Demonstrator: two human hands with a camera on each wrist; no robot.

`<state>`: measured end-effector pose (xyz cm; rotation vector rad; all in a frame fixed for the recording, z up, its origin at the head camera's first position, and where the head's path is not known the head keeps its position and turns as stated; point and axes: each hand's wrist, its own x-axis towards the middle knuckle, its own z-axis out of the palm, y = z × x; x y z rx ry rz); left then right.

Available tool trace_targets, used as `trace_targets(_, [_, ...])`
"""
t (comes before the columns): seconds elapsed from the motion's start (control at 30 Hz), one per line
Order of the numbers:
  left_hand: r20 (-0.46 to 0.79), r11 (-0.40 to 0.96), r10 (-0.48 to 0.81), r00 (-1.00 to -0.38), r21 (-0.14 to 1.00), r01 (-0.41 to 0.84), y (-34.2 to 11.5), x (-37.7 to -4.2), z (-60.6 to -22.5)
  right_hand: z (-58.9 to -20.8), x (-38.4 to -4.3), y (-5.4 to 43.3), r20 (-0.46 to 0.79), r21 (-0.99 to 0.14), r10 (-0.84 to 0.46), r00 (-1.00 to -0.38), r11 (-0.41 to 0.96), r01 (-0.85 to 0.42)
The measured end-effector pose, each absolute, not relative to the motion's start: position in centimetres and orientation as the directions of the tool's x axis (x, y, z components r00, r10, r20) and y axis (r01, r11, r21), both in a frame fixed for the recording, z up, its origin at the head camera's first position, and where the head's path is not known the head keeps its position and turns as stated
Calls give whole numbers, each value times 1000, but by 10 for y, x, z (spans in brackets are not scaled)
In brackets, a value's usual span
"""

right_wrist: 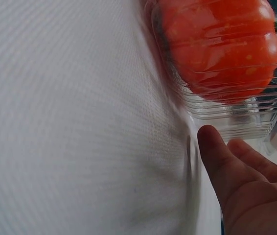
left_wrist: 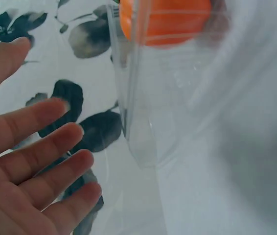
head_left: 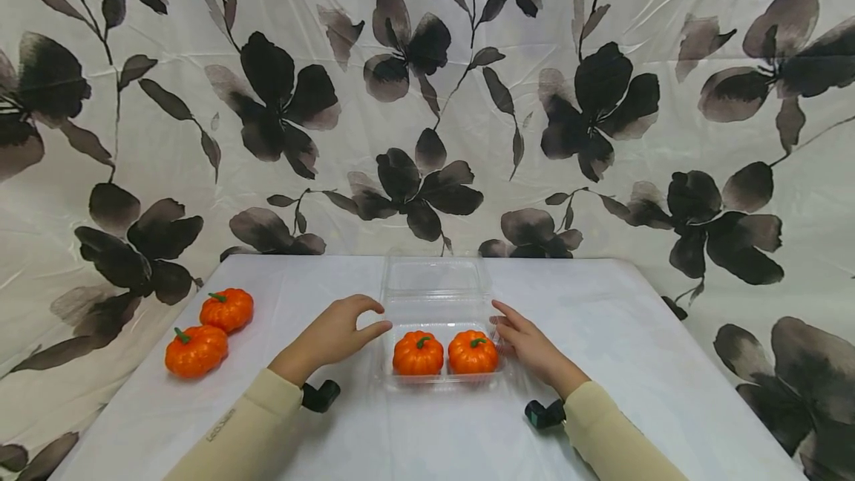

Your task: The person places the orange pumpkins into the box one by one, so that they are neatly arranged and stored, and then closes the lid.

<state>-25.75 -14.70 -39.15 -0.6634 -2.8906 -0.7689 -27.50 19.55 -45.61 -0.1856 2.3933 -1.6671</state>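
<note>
A clear plastic clamshell container (head_left: 444,379) lies in the middle of the table, its hinged lid (head_left: 434,278) folded back away from me. Inside it, side by side, sit two small orange pumpkins with green stems, a left pumpkin (head_left: 418,356) and a right pumpkin (head_left: 473,355). My left hand (head_left: 334,334) hovers beside the container's left side, fingers spread and apart from it in the left wrist view. At the right side is my right hand (head_left: 537,351), holding nothing, its extended fingertips right at the container's ribbed wall (right_wrist: 236,115).
Two more orange pumpkins, a rear pumpkin (head_left: 227,310) and a front pumpkin (head_left: 197,352), stand close together near the left edge of the white table (head_left: 634,332). Behind the table hangs a floral-print cloth (head_left: 508,132).
</note>
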Motion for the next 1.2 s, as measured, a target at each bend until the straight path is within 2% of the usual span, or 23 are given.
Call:
trace_targets(0.5, [247, 846, 285, -926, 389, 365, -175, -252, -396, -453, -275, 193, -122, -932, -230, -966, 361, 32])
trace_targets(1.2, [143, 908, 160, -977, 367, 203, -215, -244, -393, -454, -274, 195, -122, -937, -227, -966, 346, 37])
